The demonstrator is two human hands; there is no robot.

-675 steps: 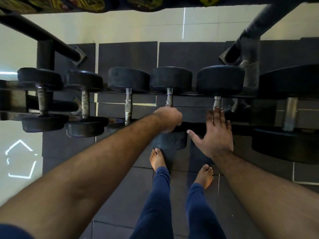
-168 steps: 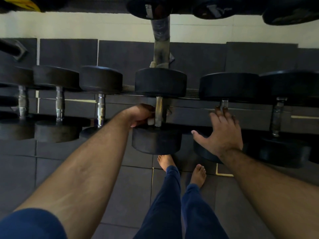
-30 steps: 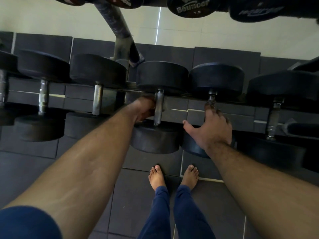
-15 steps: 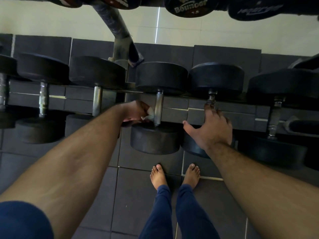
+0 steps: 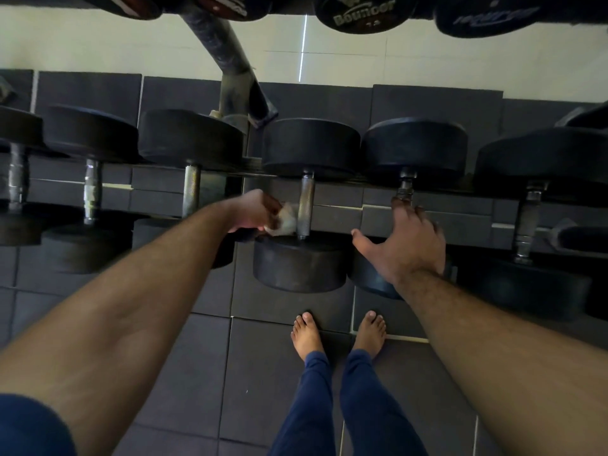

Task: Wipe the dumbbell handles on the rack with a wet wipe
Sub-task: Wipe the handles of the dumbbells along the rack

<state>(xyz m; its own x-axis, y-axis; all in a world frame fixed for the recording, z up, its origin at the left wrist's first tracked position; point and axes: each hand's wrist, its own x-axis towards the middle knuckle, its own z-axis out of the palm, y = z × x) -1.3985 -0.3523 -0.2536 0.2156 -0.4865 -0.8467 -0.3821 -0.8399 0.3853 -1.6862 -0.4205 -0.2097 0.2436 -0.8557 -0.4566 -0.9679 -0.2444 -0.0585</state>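
head view, looking down at the rack: the left hand is bunched around a white wet wipe, its grip closed on the cloth, and it sits just to the left of a steel dumbbell handle, with the wipe touching or almost touching the bar; blur makes it hard to say which. that handle runs away from the body, its long axis going from the near weight head to the far weight head, so the wipe meets it side-on. the right hand lies flat with its fingers spread and straight, its grip open, resting on the near end of the next dumbbell to the right, fingertips reaching toward that one's handle, which is mostly hidden under them. the left hand is clearly the nearer one to the handle beside the wipe. further handles stand in the row to the left and to the right, all parallel and all pointing the same way. my guess is that the coming move turns on the wipe either wrapping the bar from its left side and sliding along that near-to-far line, or drawing away leftward toward the next bar; one frame does not tell which.
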